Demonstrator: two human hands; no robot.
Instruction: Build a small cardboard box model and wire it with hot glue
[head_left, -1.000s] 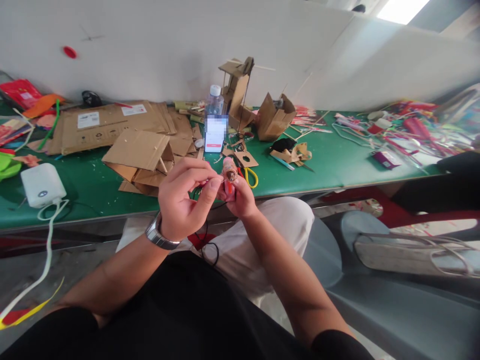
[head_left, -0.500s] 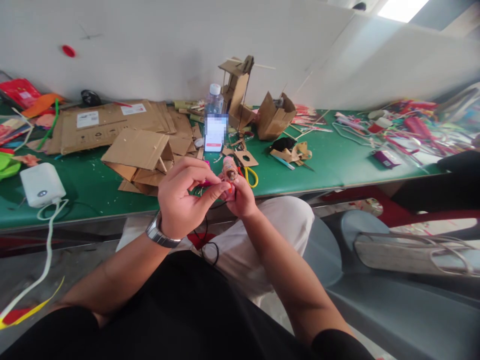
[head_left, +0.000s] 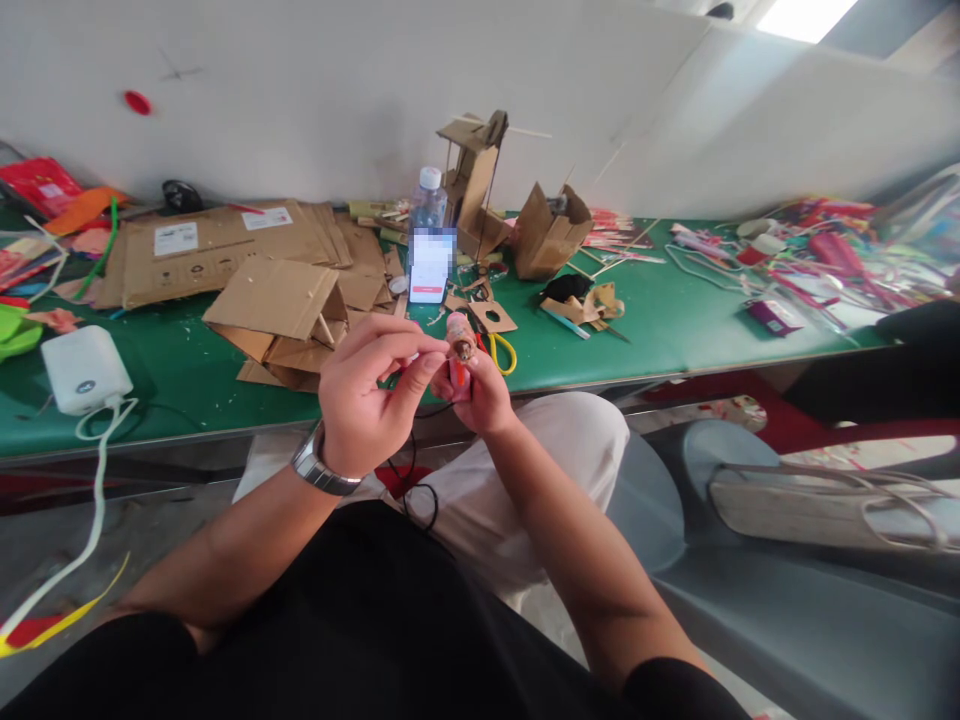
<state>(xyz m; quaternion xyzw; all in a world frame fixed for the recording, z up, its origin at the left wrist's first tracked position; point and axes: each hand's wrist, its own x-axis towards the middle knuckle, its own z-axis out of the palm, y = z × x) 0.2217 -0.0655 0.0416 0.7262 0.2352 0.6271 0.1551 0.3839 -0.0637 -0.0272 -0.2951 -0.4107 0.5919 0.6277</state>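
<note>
My right hand [head_left: 482, 393] is wrapped round a small pink hot glue gun [head_left: 459, 328], its dirty brown nozzle turned towards me and an orange trigger showing below. A black cord runs down from near that hand. Just left of the nozzle, my left hand [head_left: 379, 395] has thumb and forefinger pinched together; a thin pale strand seems to run from the fingertips towards the nozzle, too fine to make out. Behind the glue gun lie yellow-and-red handled scissors [head_left: 501, 352] and a piece of cardboard with a hole [head_left: 493, 316]. A phone [head_left: 428, 268] leans against a clear bottle [head_left: 428, 202].
A folded cardboard structure [head_left: 274, 300] stands left of my hands, with flattened cardboard [head_left: 225, 250] behind it. A white power adapter [head_left: 86, 370] sits at the left edge of the green table [head_left: 675, 330]. Farther right are an open cardboard box [head_left: 551, 235] and a purple box [head_left: 774, 317].
My left fingertips have drawn slightly left, away from the glue gun, and its orange trigger shows more. My right hand keeps its hold with hardly any movement.
</note>
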